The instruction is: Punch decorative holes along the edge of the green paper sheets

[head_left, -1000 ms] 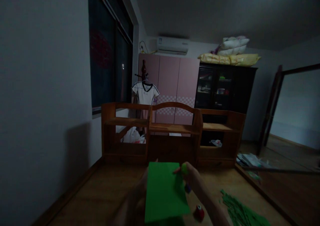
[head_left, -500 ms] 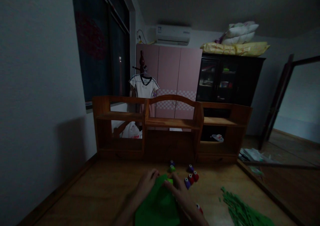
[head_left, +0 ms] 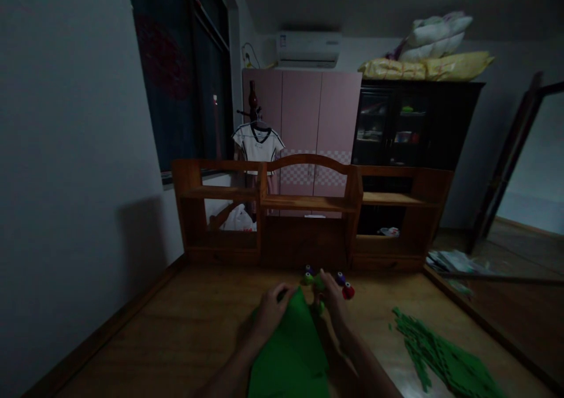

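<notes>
A large green sheet (head_left: pixel 291 351) slants up from the bottom of the view above the wooden table. My left hand (head_left: pixel 274 310) is closed on its upper left edge near the top corner. To the right, my right hand (head_left: pixel 331 297) is apart from the sheet, over small round pieces, with a bright green piece (head_left: pixel 321 307) beside its fingers. What its fingers hold, if anything, is blurred. Beyond the hands stand a light green piece (head_left: pixel 308 278), a purple piece (head_left: pixel 340 278) and a red piece (head_left: pixel 348 291).
A pile of green strips and sheets (head_left: pixel 445 351) lies on the table (head_left: pixel 176 327) at the right. A wooden shelf unit (head_left: pixel 308 204) spans the table's back edge. Raised edging runs along both sides.
My right hand has left the green sheet and moved up and right over the small pieces. My left hand has closed on the sheet's edge. The whole view has shifted slightly.
</notes>
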A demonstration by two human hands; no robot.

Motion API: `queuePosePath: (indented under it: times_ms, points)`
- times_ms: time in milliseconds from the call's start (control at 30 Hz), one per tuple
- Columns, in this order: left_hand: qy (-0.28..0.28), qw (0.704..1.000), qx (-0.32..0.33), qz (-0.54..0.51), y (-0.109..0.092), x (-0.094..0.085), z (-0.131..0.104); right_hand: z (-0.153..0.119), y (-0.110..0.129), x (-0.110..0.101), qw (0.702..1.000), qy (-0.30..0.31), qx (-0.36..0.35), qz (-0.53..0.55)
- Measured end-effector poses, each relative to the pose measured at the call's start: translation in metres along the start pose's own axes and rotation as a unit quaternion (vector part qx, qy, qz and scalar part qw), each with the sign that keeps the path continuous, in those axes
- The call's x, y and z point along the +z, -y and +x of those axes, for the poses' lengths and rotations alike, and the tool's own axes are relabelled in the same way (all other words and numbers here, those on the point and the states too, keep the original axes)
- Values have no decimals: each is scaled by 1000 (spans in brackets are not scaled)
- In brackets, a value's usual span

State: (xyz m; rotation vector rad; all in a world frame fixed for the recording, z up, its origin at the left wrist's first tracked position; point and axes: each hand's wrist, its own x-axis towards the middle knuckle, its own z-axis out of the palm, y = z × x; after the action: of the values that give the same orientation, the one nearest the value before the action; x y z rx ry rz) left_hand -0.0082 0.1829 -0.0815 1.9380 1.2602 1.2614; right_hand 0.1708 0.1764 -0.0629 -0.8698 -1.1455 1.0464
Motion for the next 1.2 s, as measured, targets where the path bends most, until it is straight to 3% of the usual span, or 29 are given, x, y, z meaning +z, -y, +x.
queuePosePath:
  times_ms: [133,267,433,867,1200]
  points:
    - [-44,995,33,82,-3,2,-2,7,-10,-5,994,53,91,-2]
    - [-45,992,58,107,-3,3,-4,4,-12,0,984,87,155,-26]
    - [-40,987,42,147,-2,3,-4,-6,-8,9,984,101,138,-53]
    - [-68,984,90,142,-2,7,-6,-10,-6,9,978,122,155,-60]
    - [-82,973,103,188,-3,6,-8,-19,-1,10,978,163,122,-48]
